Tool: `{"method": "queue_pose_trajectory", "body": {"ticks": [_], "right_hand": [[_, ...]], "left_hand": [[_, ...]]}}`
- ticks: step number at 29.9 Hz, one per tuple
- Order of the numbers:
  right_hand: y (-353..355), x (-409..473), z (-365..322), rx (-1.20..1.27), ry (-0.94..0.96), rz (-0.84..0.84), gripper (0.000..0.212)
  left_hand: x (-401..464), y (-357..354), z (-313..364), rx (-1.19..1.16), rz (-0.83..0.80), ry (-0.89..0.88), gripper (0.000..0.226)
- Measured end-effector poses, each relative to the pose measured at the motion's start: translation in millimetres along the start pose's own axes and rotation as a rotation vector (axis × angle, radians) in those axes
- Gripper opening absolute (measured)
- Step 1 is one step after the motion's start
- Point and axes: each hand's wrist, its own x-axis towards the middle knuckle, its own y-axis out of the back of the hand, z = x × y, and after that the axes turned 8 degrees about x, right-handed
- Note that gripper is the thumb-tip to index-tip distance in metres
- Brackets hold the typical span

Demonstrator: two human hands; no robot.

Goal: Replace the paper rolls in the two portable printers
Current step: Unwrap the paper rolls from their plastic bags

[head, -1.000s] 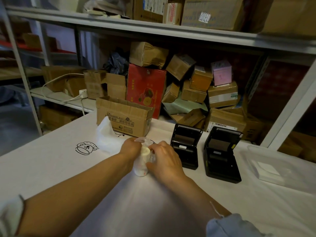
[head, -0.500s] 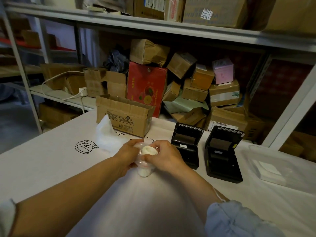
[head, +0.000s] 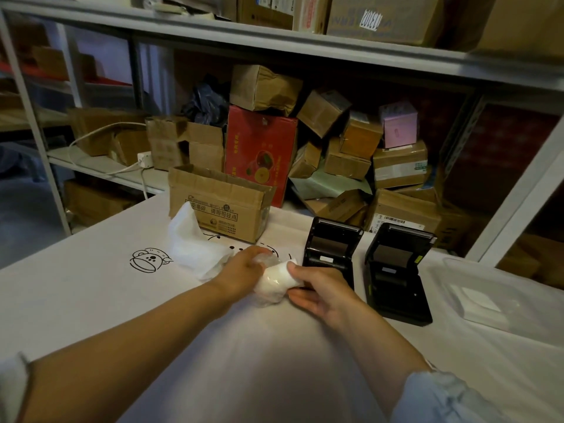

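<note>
The roll (head: 276, 279) is matt white paper in thin, glossy clear plastic wrap (head: 268, 296). Both printers (head: 331, 254) (head: 396, 276) are black plastic, mostly matt. The box (head: 218, 206) is rough brown cardboard on a smooth white cloth (head: 91, 294).

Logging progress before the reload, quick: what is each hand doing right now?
Left hand: closed on the clear plastic wrap around the paper roll.
Right hand: closed on the paper roll's end.
</note>
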Motion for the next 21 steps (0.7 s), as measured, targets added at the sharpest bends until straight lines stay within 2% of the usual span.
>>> {"method": "queue_pose_trajectory", "body": {"ticks": [5, 7, 11, 16, 18, 21], "right_hand": [[7.1, -9.3, -1.8, -0.358, 0.219, 0.028, 0.021], [12.9, -12.7, -6.4, -0.433, 0.244, 0.033, 0.020], [24.0, -15.4, -7.7, -0.150, 0.166, 0.062, 0.008], [37.1, -24.5, -10.5, 0.047, 0.133, 0.132, 0.020], [38.7, -28.0, -12.9, 0.103, 0.107, 0.130, 0.016], [45.1, -30.7, -19.0, 0.333, 0.064, 0.167, 0.018]], "left_hand": [[0.7, -8.1, 8.9, 0.306, 0.073, -0.008, 0.038], [0.2, -10.6, 12.3, 0.365, 0.078, -0.022, 0.038], [2.8, -16.6, 26.2, 0.379, 0.061, -0.110, 0.034], [15.2, -14.4, 39.2, 0.258, -0.034, -0.027, 0.031], [16.7, -16.1, 39.6, 0.316, -0.022, -0.043, 0.028], [16.2, -16.0, 36.1, 0.479, 0.034, -0.043, 0.033]]}}
